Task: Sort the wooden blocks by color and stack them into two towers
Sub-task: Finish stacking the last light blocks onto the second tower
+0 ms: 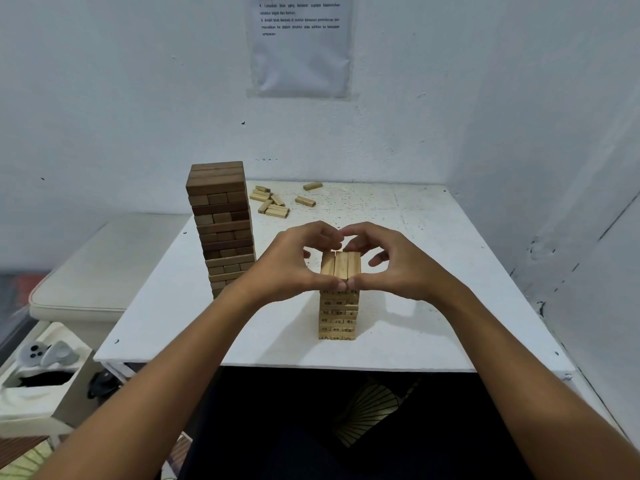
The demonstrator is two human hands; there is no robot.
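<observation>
A light wooden tower (pixel 337 317) with printed numbers stands near the front of the white table (pixel 433 271). Its top layer (pixel 341 266) is three pale blocks side by side. My left hand (pixel 294 261) and my right hand (pixel 391 261) curl around that top layer from either side, thumbs pressed at its near end, fingers meeting behind its far end. A taller dark brown tower (pixel 223 223) stands at the left, its lowest layers paler. Several loose light blocks (pixel 272 202) lie at the back of the table.
Walls close in the table at the back and right. A paper sheet (pixel 299 46) hangs on the back wall. To the left sit a cushioned seat (pixel 97 268) and a white box (pixel 38 382) with a controller on it.
</observation>
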